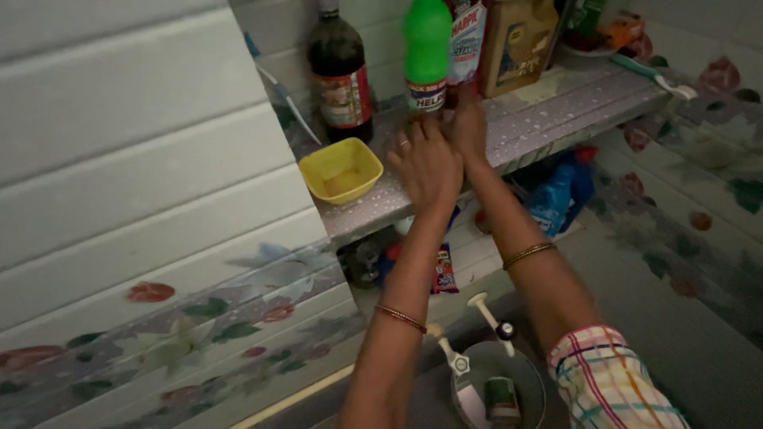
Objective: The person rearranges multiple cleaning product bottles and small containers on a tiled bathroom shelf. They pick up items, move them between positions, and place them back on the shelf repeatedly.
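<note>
My left hand (427, 163) reaches up to a speckled shelf (548, 103), fingers spread at the base of a green plastic bottle (427, 49). A ring shows on one finger. My right hand (469, 127) lies just to the right, fingertips against the foot of the green bottle and a red-labelled bottle (469, 36) behind it. Whether either hand grips a bottle is not clear. Both wrists carry thin bangles, and the right sleeve is plaid.
A dark bottle (340, 71) stands left on the shelf, a yellow square bowl (342, 171) in front of it, a tan jug (517, 44) to the right. Blue packets (556, 199) lie under the shelf. Below are two taps (493, 314) and a round basin (497, 389).
</note>
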